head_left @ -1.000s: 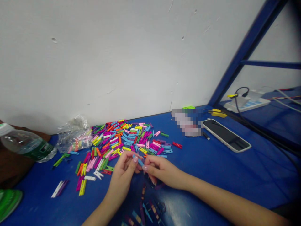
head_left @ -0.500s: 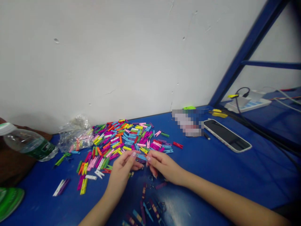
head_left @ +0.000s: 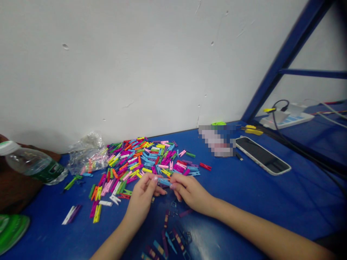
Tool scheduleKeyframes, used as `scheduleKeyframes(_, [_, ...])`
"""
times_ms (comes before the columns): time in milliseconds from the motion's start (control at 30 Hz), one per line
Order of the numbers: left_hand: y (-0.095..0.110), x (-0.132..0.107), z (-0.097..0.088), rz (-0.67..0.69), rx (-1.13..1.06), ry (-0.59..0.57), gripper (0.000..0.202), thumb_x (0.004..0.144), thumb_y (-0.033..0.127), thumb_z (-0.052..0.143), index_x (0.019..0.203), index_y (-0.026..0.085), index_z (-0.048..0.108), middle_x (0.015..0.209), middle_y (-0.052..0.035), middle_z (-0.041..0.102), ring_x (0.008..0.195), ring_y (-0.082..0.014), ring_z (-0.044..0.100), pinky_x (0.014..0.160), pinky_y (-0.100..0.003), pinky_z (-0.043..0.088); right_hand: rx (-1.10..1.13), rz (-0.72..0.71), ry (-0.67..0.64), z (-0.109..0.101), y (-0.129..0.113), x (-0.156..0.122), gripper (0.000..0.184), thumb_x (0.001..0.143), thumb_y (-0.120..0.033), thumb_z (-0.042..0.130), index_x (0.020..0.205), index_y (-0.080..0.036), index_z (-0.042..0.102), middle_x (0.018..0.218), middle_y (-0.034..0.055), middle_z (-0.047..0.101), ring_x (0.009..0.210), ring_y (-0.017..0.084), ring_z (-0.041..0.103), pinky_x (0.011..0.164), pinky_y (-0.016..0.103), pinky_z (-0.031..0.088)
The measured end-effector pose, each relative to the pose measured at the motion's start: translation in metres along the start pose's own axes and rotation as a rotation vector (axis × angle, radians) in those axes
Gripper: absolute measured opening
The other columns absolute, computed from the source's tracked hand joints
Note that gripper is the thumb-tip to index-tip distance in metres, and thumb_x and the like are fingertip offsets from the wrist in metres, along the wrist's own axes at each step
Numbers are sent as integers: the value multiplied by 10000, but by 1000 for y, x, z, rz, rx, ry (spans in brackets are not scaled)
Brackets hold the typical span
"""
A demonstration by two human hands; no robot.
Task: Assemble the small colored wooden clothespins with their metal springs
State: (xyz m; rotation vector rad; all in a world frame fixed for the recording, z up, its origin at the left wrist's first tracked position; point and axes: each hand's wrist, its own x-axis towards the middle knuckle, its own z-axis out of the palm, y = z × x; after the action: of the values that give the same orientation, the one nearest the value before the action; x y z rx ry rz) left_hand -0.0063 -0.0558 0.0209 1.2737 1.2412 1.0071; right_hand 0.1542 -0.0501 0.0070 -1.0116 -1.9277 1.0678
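Note:
Between my two hands is a small light-blue clothespin (head_left: 164, 182), held just above the table. My left hand (head_left: 145, 190) pinches its left end between thumb and fingers. At its right end, my right hand (head_left: 188, 190) closes thumb and forefinger on it. A darker strip shows beneath the blue piece, too small to make out. Behind the hands spreads a pile of colourful clothespins (head_left: 151, 157). Nearer to me lie loose purple and blue clothespin halves (head_left: 176, 236) and small metal springs (head_left: 189, 236).
On the left are a plastic bottle (head_left: 35, 164), a crumpled clear bag (head_left: 88, 150) and a green object (head_left: 13, 231). A phone (head_left: 262, 155) lies right, near a blurred-out item (head_left: 217, 142). Farther right are a power strip (head_left: 287, 120), cables and a blue frame (head_left: 282, 61).
Both hands keep their pinch on the clothespin. My fingers and the clothespin have shifted very slightly; everything else lies as before.

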Motion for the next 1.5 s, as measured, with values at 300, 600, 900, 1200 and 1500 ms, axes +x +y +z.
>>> scheduleKeyframes(300, [11, -9, 6, 68, 63, 15, 228, 754, 399, 460, 714, 176, 486, 498, 28, 571, 507, -140, 564, 548, -251, 422, -199, -77, 37, 0, 1, -2, 184, 812, -153, 365, 642, -179, 431, 502, -45, 453, 458, 84, 438, 455, 172, 297])
scheduleKeyframes(600, [8, -8, 4, 80, 72, -14, 207, 770, 375, 447, 721, 177, 478, 510, 32, 585, 490, -129, 557, 550, -237, 402, -406, -152, 58, 0, 1, -4, 185, 821, -188, 362, 661, -179, 455, 526, -26, 494, 478, 99, 464, 471, 185, 295])
scheduleKeyframes(900, [9, -3, -3, 44, 70, -54, 246, 793, 389, 409, 796, 162, 505, 548, 1, 614, 575, -154, 578, 592, -253, 412, -531, -244, 67, -5, -8, -5, 228, 849, -248, 329, 698, -170, 482, 598, 6, 551, 546, 117, 499, 526, 207, 310])
scheduleKeyframes(1200, [4, 5, -6, 7, 30, -36, 326, 742, 474, 441, 736, 154, 503, 457, 25, 554, 470, -128, 519, 504, -220, 385, -559, -310, 56, -3, -5, -4, 214, 829, -307, 412, 693, -174, 511, 597, 1, 581, 554, 110, 519, 516, 199, 295])
scheduleKeyframes(1500, [4, -4, -3, 102, 374, -132, 369, 817, 408, 333, 587, 164, 490, 555, 19, 516, 555, -124, 485, 553, -222, 361, -508, -327, 68, -2, -2, -2, 260, 786, -411, 474, 692, -178, 538, 534, -28, 557, 496, 88, 500, 507, 191, 289])
